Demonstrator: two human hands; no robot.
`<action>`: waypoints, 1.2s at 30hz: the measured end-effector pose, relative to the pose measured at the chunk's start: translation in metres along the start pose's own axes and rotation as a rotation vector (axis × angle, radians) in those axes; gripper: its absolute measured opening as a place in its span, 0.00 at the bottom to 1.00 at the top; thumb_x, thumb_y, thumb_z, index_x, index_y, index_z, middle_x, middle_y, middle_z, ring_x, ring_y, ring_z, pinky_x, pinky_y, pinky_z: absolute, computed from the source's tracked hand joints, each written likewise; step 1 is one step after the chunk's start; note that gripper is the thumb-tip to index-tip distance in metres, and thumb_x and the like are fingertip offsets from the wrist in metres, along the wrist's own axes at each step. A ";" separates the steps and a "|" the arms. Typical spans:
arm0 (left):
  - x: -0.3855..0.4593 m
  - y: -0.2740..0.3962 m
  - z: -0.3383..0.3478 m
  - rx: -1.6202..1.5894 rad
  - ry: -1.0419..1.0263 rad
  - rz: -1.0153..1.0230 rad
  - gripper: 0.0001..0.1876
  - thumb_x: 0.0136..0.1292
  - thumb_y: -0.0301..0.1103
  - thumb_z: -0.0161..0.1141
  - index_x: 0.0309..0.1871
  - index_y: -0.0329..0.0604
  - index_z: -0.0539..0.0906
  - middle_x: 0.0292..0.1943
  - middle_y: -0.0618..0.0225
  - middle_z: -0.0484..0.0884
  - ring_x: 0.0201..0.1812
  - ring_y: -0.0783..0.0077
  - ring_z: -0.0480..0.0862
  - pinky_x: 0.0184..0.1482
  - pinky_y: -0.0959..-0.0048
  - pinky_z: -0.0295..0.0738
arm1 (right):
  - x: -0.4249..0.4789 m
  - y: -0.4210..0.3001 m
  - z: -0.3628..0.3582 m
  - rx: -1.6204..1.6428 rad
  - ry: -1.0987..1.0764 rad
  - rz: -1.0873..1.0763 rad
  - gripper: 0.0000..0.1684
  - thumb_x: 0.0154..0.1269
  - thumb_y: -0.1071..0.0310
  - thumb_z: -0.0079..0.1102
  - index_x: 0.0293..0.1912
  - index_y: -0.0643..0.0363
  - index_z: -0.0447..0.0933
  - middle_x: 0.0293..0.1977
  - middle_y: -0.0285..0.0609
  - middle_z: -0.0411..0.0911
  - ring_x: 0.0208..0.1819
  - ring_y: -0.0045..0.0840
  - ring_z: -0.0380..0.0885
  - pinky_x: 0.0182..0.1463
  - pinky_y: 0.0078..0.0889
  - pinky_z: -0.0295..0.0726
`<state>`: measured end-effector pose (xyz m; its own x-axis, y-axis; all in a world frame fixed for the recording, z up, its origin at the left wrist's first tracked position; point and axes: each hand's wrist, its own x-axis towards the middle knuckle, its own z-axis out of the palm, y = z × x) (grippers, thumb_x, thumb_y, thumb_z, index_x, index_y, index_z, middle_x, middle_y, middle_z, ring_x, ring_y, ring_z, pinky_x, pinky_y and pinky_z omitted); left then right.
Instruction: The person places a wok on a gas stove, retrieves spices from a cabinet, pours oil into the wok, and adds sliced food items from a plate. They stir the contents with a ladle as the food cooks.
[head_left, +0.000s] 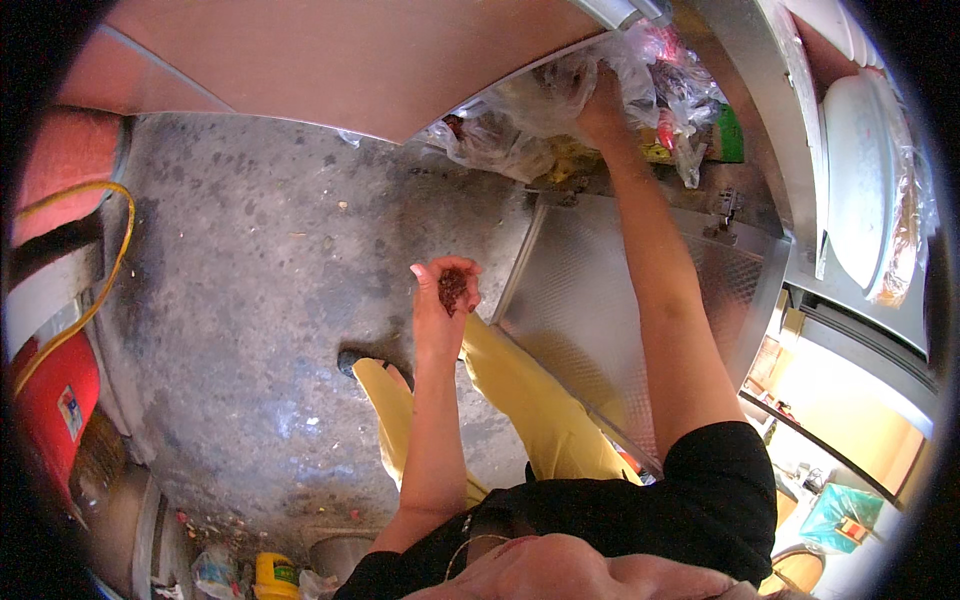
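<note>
My left hand is palm up over the concrete floor, its fingers curled around a small heap of dark reddish-brown dried bits. My right arm reaches into an open low cabinet, where my right hand is among clear plastic bags; its fingertips are hidden, and whether it grips a bag cannot be told. More crumpled bags with dark contents lie at the cabinet's edge, beside red-and-clear packaging and a green package.
A metal cabinet door hangs open beside my leg. A brownish panel juts in above. At left are a red container and a yellow cable. A yellow tub stands on the floor behind me; wrapped white dishes are at right.
</note>
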<state>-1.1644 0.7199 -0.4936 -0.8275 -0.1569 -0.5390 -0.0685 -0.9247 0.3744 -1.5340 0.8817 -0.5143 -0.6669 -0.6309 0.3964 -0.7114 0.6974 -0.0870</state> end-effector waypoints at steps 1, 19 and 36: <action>0.000 0.001 -0.003 0.007 -0.007 0.015 0.34 0.72 0.63 0.34 0.43 0.37 0.76 0.27 0.68 0.74 0.26 0.77 0.67 0.30 0.76 0.59 | 0.002 -0.015 -0.009 -0.064 0.032 -0.014 0.27 0.53 0.73 0.66 0.53 0.65 0.70 0.41 0.52 0.78 0.45 0.44 0.79 0.48 0.44 0.77; -0.006 0.003 -0.014 -0.004 -0.041 0.023 0.22 0.75 0.51 0.44 0.45 0.39 0.77 0.37 0.64 0.79 0.31 0.77 0.73 0.33 0.75 0.68 | 0.046 0.004 -0.018 -0.260 -0.332 0.314 0.19 0.63 0.63 0.56 0.51 0.62 0.74 0.51 0.54 0.76 0.51 0.46 0.76 0.54 0.44 0.75; -0.008 0.004 -0.004 -0.009 0.038 0.033 0.22 0.75 0.52 0.44 0.45 0.40 0.76 0.36 0.66 0.79 0.31 0.77 0.73 0.35 0.75 0.68 | 0.025 0.066 0.017 2.140 -0.440 0.424 0.25 0.71 0.51 0.49 0.57 0.59 0.70 0.49 0.46 0.75 0.50 0.29 0.75 0.58 0.33 0.76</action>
<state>-1.1556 0.7160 -0.4912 -0.8073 -0.2007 -0.5549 -0.0360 -0.9219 0.3857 -1.6020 0.9062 -0.5253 -0.5758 -0.8160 -0.0510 0.5378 -0.3310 -0.7754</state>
